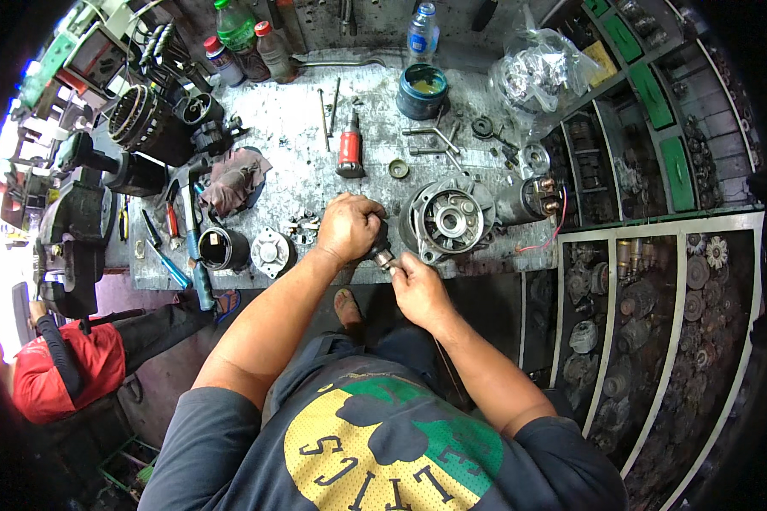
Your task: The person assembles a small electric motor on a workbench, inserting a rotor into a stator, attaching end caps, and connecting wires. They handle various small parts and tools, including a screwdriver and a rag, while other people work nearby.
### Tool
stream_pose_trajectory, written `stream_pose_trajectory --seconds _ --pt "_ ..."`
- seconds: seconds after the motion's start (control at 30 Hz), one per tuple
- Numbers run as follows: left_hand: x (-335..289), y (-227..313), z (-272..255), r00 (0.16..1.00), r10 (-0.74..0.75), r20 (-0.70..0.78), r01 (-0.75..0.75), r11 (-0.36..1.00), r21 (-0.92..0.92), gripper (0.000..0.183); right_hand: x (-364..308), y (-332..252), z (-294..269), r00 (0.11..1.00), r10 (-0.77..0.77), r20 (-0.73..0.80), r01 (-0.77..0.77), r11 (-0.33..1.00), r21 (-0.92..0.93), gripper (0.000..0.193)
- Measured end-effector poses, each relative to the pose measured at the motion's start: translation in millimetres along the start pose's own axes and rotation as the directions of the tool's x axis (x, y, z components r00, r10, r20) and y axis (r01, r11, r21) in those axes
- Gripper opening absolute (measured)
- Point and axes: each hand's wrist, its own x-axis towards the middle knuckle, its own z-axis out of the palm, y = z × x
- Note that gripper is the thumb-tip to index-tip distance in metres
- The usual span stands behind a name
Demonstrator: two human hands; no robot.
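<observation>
Nearest the lens: person's dark shirt (222, 434), yellow and green print on the front. Both forearms run up from it to the front edge of the bench (290, 106).

Left hand (348, 226): back of hand up, fingers curled down tight around a small dark part (383, 253). Fingertips mostly hidden, but it reads as a firm grasp.

Right hand (422, 294): thumb and index drawn close together at the part's bright metal end, touching it. Pinch looks nearly closed; other fingers tucked under, can't tell how far curled.

Part sits between the two hands, over the bench's front edge, tilted, bright end toward the right hand. Its far end is covered by the left hand.

Round the hands: open housing (450, 217) just right of the part, bearing bore facing up. Small ring (398, 169) and red tool (349, 153) behind the left hand. End cap (272, 253) and black cup (224, 249) to its left, then a hammer (203, 285) hanging over the edge. Blue tub (422, 100) further back.

Co-worker in red (68, 370) off at far left.
</observation>
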Motion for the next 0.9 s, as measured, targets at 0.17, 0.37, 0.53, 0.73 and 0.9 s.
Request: stream_pose_trajectory --seconds 0.17,0.37,0.53,0.73,0.9 --pt "-1.6 -1.5 -0.2 1.0 0.0 -0.012 0.0 1.0 0.017 0.02 -0.4 -4.4 -0.7 0.991 0.13 0.031 -0.125 0.985 -0.122 0.016" --pt "-0.3 -2.6 1.2 1.0 0.016 -0.018 -0.016 1.0 -0.011 0.021 -1.9 -7.4 -2.1 0.981 0.193 0.012 -0.192 0.979 -0.069 0.015" --pt "-0.3 -1.9 1.8 1.0 0.006 -0.013 -0.006 1.0 -0.005 0.02 -1.5 -4.2 -2.5 0.997 0.074 -0.01 -0.075 0.995 -0.065 0.014" --pt "0.7 -3.1 0.7 1.0 0.021 -0.018 -0.021 1.0 0.003 0.021 0.9 -3.0 -1.4 1.0 -0.006 0.006 0.007 0.995 -0.097 0.013" --pt "0.0 -1.2 -0.9 1.0 -0.002 0.001 0.002 1.0 -0.004 0.02 -0.9 -5.5 -3.6 0.987 0.155 0.044 -0.15 0.983 -0.106 0.015"
